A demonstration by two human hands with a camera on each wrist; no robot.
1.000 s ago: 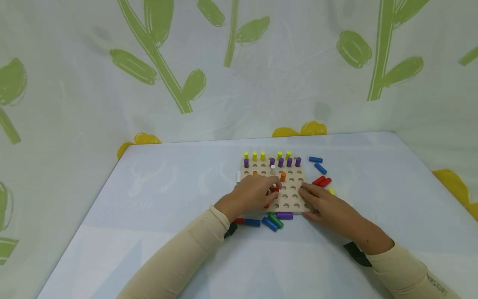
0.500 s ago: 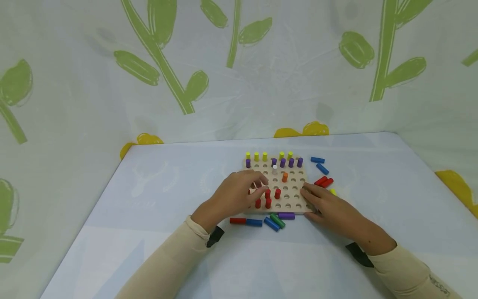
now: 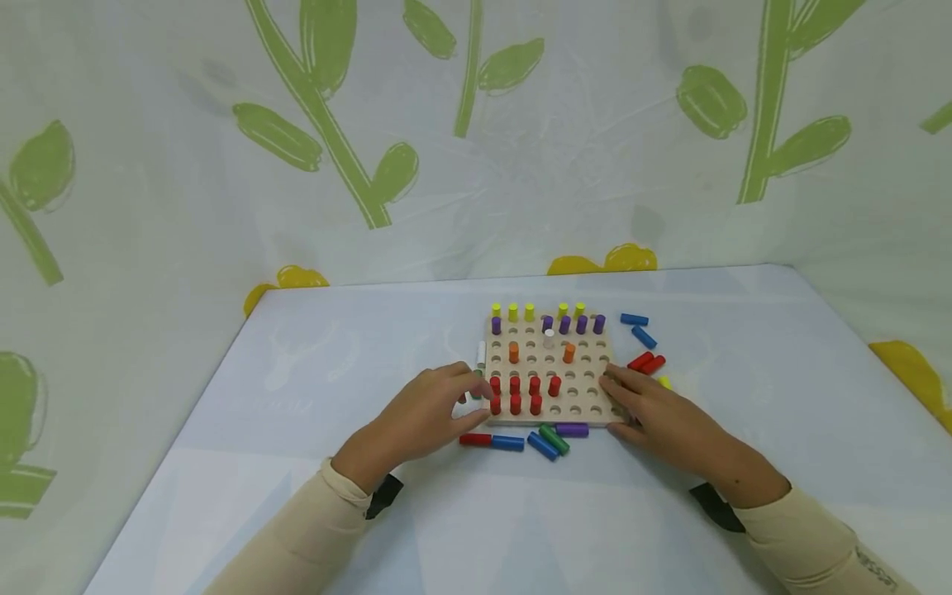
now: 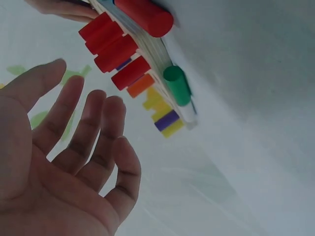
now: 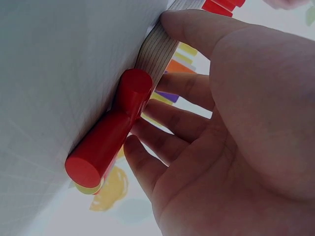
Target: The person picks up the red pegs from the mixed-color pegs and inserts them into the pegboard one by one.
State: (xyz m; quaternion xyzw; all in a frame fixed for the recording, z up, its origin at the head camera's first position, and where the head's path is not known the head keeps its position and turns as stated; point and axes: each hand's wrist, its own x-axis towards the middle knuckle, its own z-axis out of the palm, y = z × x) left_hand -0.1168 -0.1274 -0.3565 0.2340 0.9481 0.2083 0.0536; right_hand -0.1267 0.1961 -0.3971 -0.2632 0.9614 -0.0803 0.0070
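Note:
A wooden pegboard (image 3: 555, 364) lies on the table with coloured pegs standing in its holes. Red pegs (image 3: 535, 386) fill part of its two nearest rows; two orange pegs (image 3: 568, 354) and a white peg (image 3: 549, 337) stand mid-board, with purple pegs (image 3: 564, 325) and yellow pegs (image 3: 530, 312) at the back. My left hand (image 3: 416, 421) hovers beside the board's near left corner, fingers loosely bent and holding nothing, as the left wrist view confirms. My right hand (image 3: 665, 417) rests at the board's right edge, its thumb touching the near corner (image 5: 170, 29) and fingers extended along the side.
Loose blue, green and purple pegs (image 3: 572, 430) lie before the board, beside a red peg (image 3: 475, 440). Right of it are two red pegs (image 5: 98, 147), a yellow peg (image 3: 665, 383) and two blue pegs (image 3: 644, 337). White and green pegs (image 4: 177, 84) lie along its left side.
My left hand has drawn back from over the board to its left side, uncovering the red pegs and the left orange peg. My right hand has stayed at the board's edge.

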